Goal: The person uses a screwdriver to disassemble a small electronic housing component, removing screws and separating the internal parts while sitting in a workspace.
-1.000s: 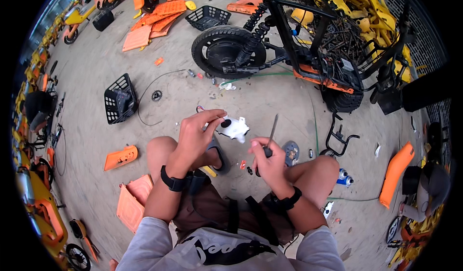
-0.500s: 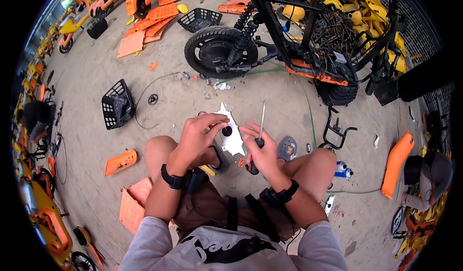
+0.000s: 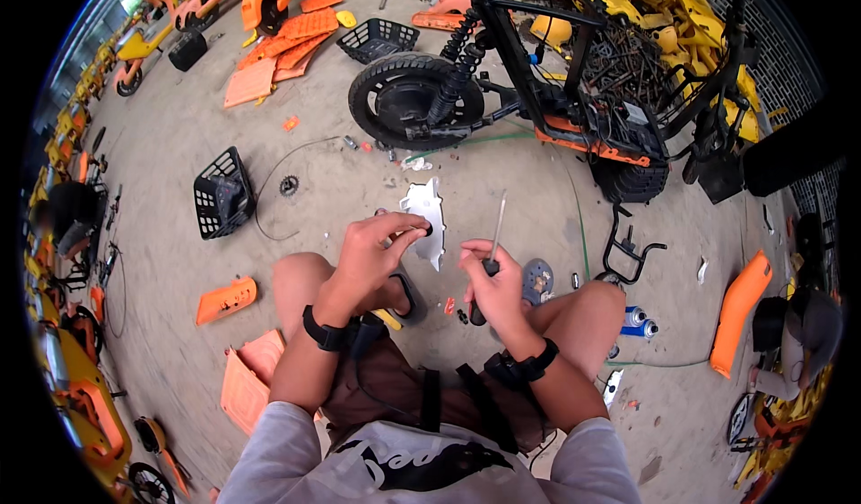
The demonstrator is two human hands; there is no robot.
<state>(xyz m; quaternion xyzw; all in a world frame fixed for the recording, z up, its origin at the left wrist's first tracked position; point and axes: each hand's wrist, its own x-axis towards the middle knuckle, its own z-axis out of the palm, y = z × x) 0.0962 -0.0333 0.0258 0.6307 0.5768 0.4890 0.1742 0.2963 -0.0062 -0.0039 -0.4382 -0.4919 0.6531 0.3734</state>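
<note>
- Workshop with a grey brick-patterned wall at the far right and a concrete floor strewn with parts, apparently serving as one wide workbench.
- Ahead, beyond the hands, a stripped black two-wheeler, upright and sideways on, perhaps placed so for reach along its whole length.
- Behind it, at upper right, a heap of yellow panels, probably piled there to be out of the way.
- At upper left, orange panels overlapping one another, likely stacked to save space and to group like with like.
- At left, nearer, a black basket with something dark inside, likely for holding loose pieces together.
- In front, a white plate, irregular in outline, tilted above the floor at the left fingertips; cannot tell whether its dark round spot is a hole or a fitted piece.
- Left hand: thumb and fingers closed in a pinch beside that spot, probably to leave most of the plate uncovered and easy to turn.
- Right hand: fingers wrapped around a screwdriver, shaft up and apart from the plate, perhaps to avoid scraping it.
- Smallest, a dark toothed ring lying flat near the basket; reason for the spot unclear.
</note>
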